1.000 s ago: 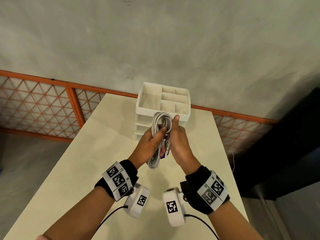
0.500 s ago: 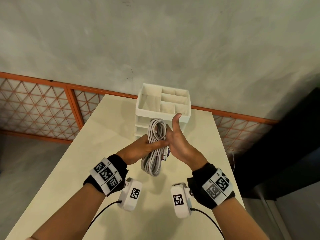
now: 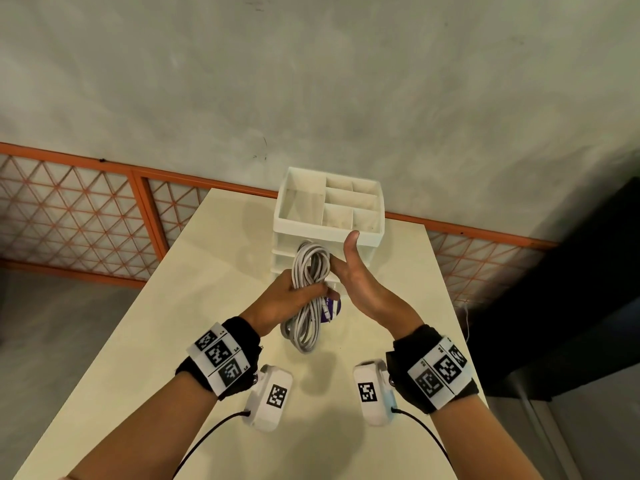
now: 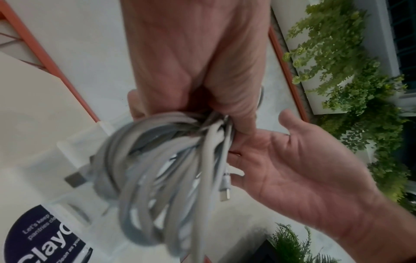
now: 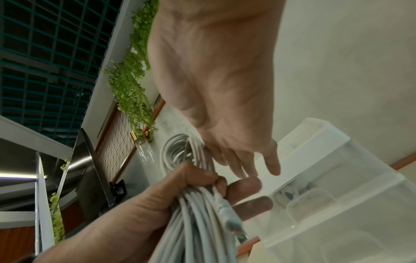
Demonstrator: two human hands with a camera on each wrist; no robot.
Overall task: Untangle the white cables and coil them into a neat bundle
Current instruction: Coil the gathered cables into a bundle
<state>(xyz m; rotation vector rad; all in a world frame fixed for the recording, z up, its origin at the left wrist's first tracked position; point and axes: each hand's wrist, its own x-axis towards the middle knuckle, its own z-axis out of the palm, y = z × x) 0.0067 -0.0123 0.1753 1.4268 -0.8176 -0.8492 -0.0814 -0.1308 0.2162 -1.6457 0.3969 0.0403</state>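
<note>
I have the white cables (image 3: pixel 309 296) gathered as one long coil, held up in the air above the desk (image 3: pixel 194 306) and just in front of the white drawer organizer (image 3: pixel 329 216). My left hand (image 3: pixel 282 303) has its grip wrapped around the waist of the coil, fingers and thumb curled tight, so the loops fan out above and below the fist. My right hand (image 3: pixel 360 285) is flat and unclenched, fingers straight, its palm close beside the coil; I cannot tell whether it touches the strands. I judge the bundle light and soft: the loops sag under their own weight, and nothing stiff keeps them in shape. The jacket looks smooth, so strands could slide past one another if the squeeze loosens. In the left wrist view a connector end (image 4: pixel 225 188) dangles free beside the loops, and I expect it to swing and snag. The waist, where every strand crosses, is the right place to hold; taking a single outer loop would likely pull the coil apart.
</note>
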